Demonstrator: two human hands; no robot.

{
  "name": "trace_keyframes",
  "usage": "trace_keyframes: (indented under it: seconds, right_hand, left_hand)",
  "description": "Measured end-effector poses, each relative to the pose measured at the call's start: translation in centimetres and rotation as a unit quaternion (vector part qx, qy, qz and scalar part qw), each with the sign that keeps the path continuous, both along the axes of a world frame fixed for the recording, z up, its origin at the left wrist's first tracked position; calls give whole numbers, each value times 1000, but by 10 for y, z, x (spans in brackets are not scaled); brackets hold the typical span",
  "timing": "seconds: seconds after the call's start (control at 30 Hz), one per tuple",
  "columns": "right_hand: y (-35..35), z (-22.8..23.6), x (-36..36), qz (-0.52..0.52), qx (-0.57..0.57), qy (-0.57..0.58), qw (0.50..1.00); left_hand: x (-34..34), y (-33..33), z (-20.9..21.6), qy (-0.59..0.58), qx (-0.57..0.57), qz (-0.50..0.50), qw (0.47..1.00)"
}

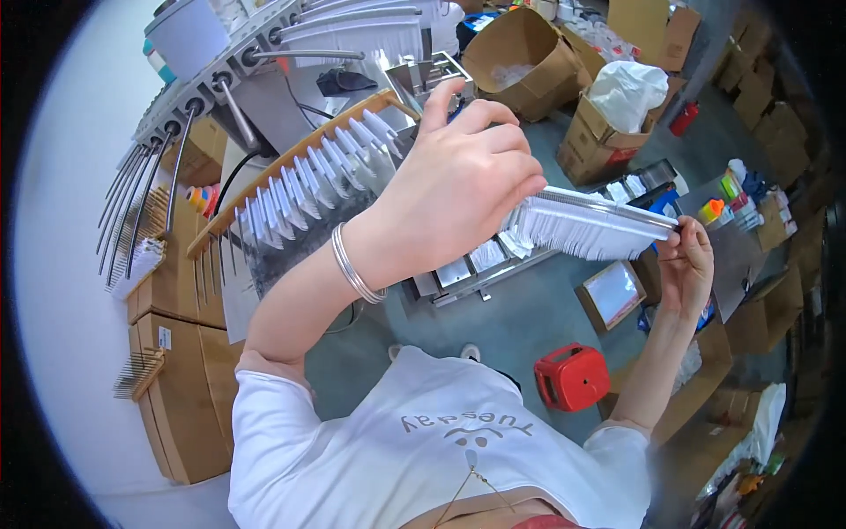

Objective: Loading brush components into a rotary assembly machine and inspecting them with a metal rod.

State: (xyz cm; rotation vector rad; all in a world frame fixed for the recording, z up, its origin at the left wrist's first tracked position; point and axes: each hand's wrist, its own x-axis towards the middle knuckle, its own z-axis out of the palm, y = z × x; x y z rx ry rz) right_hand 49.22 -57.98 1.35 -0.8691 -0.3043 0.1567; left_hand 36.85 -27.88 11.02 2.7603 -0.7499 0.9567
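Observation:
A metal rod strung with a dense row of thin white strips (590,227) spans the space between my two hands. My left hand (476,172), with silver bangles at its wrist, curls its fingers at the rod's left end; the contact is partly hidden behind the hand. Its index finger sticks up. At the other end, my right hand (686,256) pinches the rod's tip between thumb and fingers. Behind my left forearm, a wooden bar (300,154) carries a row of white flat pieces (308,181) hanging in pairs or small bunches.
Below my hands is a metal machine bed (476,266). Metal rods (181,150) jut from a rail at the upper left. Cardboard boxes (181,388) stand at the left, with open cartons (520,62) at the back. A red stool (571,377) is on the floor.

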Motion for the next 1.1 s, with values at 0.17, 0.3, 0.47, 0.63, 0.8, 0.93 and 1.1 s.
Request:
trace_keyframes:
  seconds: [0.17,0.3,0.47,0.63,0.8,0.93,1.1]
  right_hand:
    - [2,-1,10,22,4,-6,1000]
    - [-1,-1,17,5,11,15,1000]
    - [-5,5,29,2,10,-7,1000]
    - [9,23,34,45,-3,-55,997]
    - [31,49,26,78,-31,-180,980]
    - [42,66,28,83,-20,-169,982]
    - [37,73,26,66,3,-271,960]
  left_hand:
    - [8,1,-2,-37,-64,-3,997]
    - [-6,26,-6,-143,-268,94,948]
    - [-20,39,-36,35,-593,73,801]
    - [-21,51,-52,-18,-530,32,847]
    - [-30,69,-46,-107,-512,89,848]
    - [-28,72,-38,-146,-507,96,844]
    - [-17,71,-21,-180,-443,106,872]
